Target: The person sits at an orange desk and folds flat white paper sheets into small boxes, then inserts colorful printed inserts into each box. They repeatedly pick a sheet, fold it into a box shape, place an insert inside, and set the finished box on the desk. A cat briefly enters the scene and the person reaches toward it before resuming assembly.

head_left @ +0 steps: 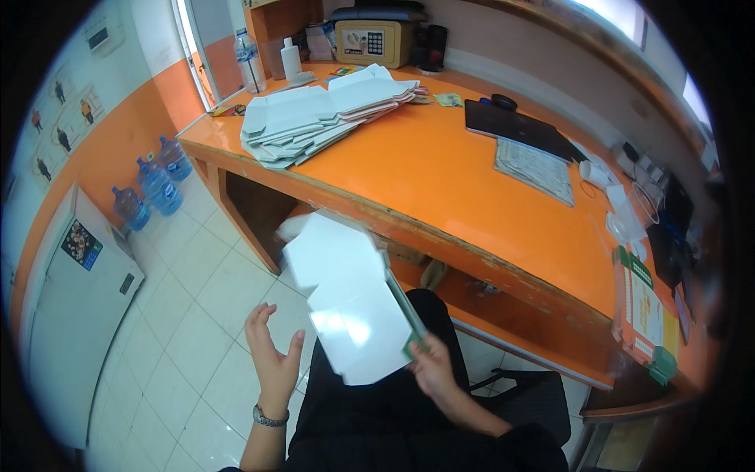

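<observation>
1. Grasping a white card sheet point(358, 303) by its lower right corner, the right hand point(434, 370) holds it above the person's black-clothed lap point(366, 421), just in front of an orange table point(440, 185).
2. Nothing is in the left hand point(270, 354); its fingers and thumb are spread, near the sheet's left side but not touching it.
3. The sheet, cut with notches and flaps, looks largely flat, with green along its right edge; I judge that little or no shaping of it is done.
4. Farther back, toward the table's left end, lies an uneven stack of similar pale sheets point(314, 110); whether these are finished or waiting cannot be told.
5. At the table's right end sits a green, orange and white printed carton point(645, 315); whether it is fully made up is unclear.
</observation>
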A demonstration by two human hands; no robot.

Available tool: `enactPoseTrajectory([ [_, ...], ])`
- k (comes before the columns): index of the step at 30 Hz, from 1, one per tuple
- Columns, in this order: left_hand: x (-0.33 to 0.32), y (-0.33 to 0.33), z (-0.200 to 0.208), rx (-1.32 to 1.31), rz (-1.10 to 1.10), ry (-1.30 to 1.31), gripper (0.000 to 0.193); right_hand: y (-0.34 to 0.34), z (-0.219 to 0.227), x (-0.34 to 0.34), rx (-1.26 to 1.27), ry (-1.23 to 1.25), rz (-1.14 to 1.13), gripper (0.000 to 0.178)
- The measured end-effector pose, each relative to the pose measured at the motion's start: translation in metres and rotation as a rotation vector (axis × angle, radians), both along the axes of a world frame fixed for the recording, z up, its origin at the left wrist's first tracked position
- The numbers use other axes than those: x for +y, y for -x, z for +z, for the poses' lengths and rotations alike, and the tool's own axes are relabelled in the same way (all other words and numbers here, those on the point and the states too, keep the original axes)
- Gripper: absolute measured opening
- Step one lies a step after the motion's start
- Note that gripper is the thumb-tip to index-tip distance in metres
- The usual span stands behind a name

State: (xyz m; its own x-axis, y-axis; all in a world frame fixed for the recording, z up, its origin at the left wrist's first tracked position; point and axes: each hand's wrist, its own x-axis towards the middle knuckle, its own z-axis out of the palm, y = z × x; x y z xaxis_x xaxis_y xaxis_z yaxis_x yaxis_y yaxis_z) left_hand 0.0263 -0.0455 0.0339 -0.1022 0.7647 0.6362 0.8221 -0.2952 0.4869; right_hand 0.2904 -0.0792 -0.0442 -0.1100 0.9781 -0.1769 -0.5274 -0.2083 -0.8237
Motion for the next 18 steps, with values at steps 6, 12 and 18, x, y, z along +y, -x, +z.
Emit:
enactPoseTrajectory([
  [6, 0.009, 0.03, -0.068, -0.955, -0.582, 1.1, 0.068, 0.051, -0.016, -0.057, -0.568, 0.103, 0.822, 0.03],
  [12, 0.023, 0.035, -0.055, -0.196, -0.646, 0.978, 0.066, 0.048, 0.03, -0.035, -0.299, 0.303, 1.048, 0.038],
  [18, 0.041, 0.029, -0.013, 0.106, -0.708, 0.963, 0.063, -0.041, 0.067, -0.005, -0.797, -0.326, 0.173, 0.027],
])
